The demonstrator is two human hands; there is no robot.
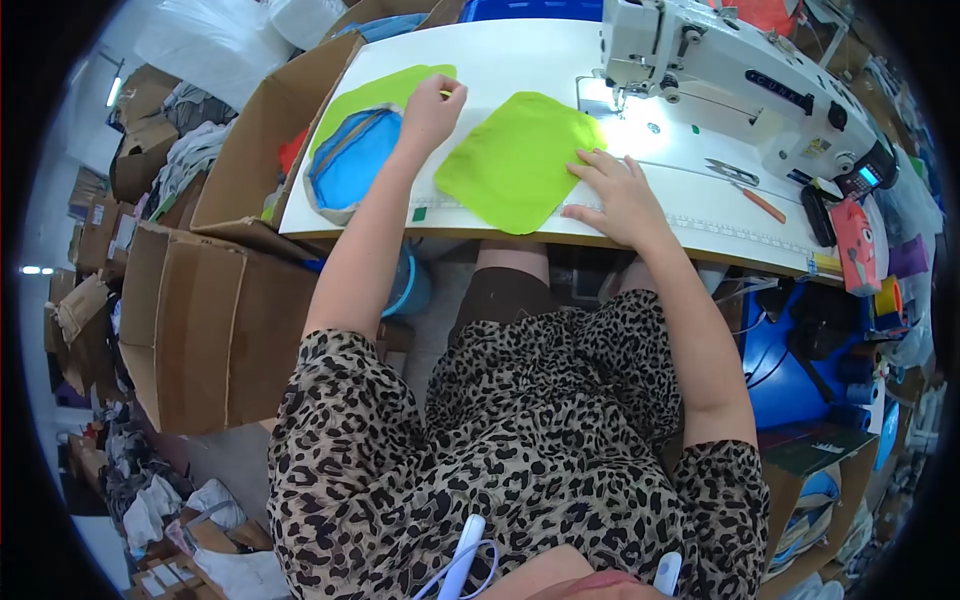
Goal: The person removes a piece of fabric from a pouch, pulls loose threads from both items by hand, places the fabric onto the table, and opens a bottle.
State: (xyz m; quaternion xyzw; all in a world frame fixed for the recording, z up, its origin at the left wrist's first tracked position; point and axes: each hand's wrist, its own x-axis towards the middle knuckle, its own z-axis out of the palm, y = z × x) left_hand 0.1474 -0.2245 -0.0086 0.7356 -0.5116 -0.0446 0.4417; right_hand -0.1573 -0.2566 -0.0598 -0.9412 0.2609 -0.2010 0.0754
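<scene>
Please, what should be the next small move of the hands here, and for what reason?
I would probably bring the left hand to the middle green piece. Only the right hand touches it, at the edge nearer the sewing machine; its left side has no hand on it, so a second hand may guide it more evenly.

a hand could pass over the tabletop (690, 186) between right hand (618, 200) and snips (733, 172), the sewing machine (735, 70) blocking behind.
</scene>
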